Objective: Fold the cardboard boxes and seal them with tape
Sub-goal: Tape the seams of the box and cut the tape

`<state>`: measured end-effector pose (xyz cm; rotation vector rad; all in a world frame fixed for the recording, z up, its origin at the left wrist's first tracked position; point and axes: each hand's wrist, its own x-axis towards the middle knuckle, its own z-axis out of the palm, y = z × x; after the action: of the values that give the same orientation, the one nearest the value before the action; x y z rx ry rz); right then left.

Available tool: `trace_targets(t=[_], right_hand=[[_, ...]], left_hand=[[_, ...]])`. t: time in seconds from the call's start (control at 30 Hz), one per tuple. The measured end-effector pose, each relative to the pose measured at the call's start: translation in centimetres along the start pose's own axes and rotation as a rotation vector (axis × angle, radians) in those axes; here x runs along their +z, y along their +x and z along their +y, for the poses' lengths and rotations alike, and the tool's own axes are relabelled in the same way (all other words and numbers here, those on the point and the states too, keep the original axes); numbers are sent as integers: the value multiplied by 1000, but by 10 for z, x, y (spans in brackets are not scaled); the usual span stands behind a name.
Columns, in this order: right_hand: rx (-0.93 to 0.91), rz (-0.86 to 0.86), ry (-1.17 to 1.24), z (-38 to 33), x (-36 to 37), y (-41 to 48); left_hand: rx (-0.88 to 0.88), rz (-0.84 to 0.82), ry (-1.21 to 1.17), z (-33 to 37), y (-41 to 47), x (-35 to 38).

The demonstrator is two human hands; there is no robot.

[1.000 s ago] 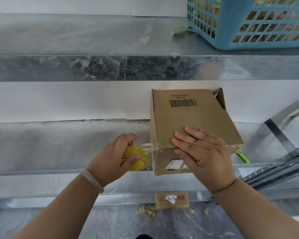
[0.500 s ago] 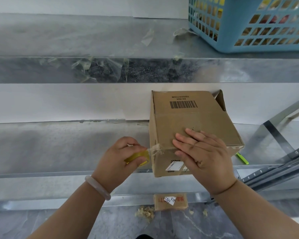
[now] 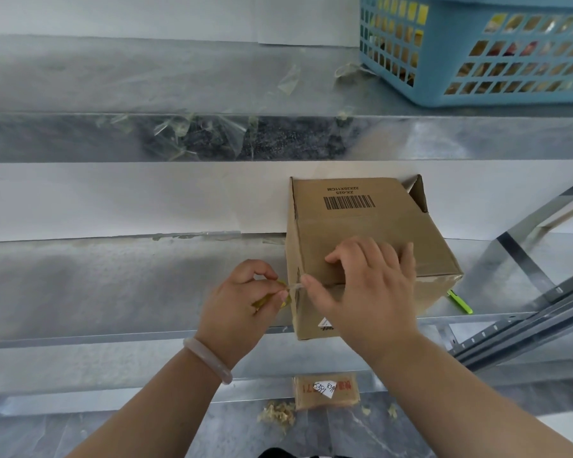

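The left hand (image 3: 239, 305) wrapped its grip round a half-hidden yellow tape roll (image 3: 261, 301). Rightward, a glossy strip (image 3: 295, 286) met the right hand (image 3: 371, 292), grip slack atop the cardboard box (image 3: 344, 226).

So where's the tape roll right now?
In the head view, the yellow tape roll is gripped in the left hand, just left of the cardboard box on the lower metal shelf.
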<state>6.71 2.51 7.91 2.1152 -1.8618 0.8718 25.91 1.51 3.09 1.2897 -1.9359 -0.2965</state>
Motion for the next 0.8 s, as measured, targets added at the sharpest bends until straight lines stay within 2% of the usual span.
trace_targets(t=[0.1,0.3,0.6,0.8], right_hand=[[17,20,-29,-4,8,0],[-89,71,-44,-14,19,-7],[-40,148,-70,-18,32,-7],[-201,101,-37,-5,25,-9]], left_hand=[[-4,3,-8,-2,-1,2],[14,18,-15,-7,-3,-1],[56,-29,6,-3,1,-4],[9,-60,14,0,4,-7]])
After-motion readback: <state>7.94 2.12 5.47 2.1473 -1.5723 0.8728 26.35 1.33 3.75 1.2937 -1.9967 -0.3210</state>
